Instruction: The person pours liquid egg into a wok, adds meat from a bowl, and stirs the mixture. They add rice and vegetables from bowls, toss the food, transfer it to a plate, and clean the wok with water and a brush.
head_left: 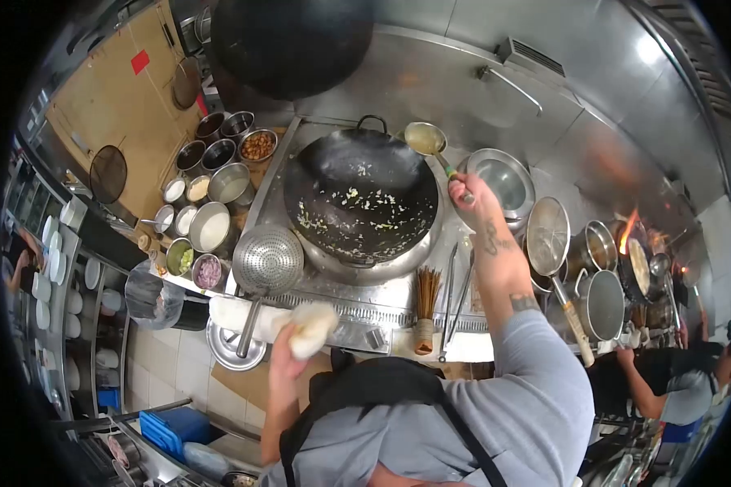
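Observation:
A large black wok (361,199) sits on the steel range with scattered bits of chopped food inside. My right hand (470,199) grips the handle of a ladle (425,139), whose bowl holds pale liquid just above the wok's far right rim. My left hand (288,342) is low at the range's front edge, closed on a crumpled white cloth (311,327).
A perforated skimmer (267,260) rests left of the wok. Several seasoning bowls (212,188) line the left side. A bamboo brush (426,308) and tongs (451,296) lie at the front. Right: strainers, pots and a flaming pan (635,260), tended by another person (674,381).

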`<state>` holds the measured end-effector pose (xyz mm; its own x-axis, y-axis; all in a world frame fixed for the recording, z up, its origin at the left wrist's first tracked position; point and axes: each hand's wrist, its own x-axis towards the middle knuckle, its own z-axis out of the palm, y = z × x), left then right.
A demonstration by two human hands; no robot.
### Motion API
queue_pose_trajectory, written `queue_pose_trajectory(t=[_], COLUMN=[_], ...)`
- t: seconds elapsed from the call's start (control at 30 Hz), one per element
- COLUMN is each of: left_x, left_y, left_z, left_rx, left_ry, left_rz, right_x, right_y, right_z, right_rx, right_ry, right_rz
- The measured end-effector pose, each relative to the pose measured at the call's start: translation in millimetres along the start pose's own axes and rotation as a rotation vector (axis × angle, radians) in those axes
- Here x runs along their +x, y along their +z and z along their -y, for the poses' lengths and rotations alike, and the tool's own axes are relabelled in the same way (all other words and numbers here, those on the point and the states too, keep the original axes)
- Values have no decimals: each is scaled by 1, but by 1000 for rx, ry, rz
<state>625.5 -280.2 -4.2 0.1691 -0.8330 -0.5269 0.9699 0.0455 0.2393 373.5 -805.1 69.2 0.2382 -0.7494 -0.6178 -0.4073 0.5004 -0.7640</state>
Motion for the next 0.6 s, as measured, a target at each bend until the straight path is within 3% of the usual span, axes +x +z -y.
queue_pose_trajectory(t=[0.07, 0.13, 0.17, 0.3, 0.4, 0.43, 0.53, 0.6], left_x=[-41, -64, -66, -43, -34, -33, -22, -12], left_y=[-13, -27, -34, -39, -14, -6, -2, 6], left_z=[-2, -5, -7, -30, -47, -52, -55, -52], left_rx=[-47, -58, -50, 2, 64, 99, 144, 241], left_ry=[52, 66, 59, 34, 21, 27, 8, 23], left_rz=[-25, -108, -100, -83, -25, 16, 163, 255], right_x=[-7, -51, -75, -115, -100, -167, -138, -129], right_y=[-13, 2, 4, -8, -58, -34, -64, -63], right_z=[-19, -36, -42, -86, -128, -86, -104, -96], right_rx=[410, -416, -497, -329, -582, -372, -571, -567], right_ry=[25, -230, -273, -327, -644, -343, -245, -64], right_rz=[-12, -269, -312, -467, -738, -663, -775, -706])
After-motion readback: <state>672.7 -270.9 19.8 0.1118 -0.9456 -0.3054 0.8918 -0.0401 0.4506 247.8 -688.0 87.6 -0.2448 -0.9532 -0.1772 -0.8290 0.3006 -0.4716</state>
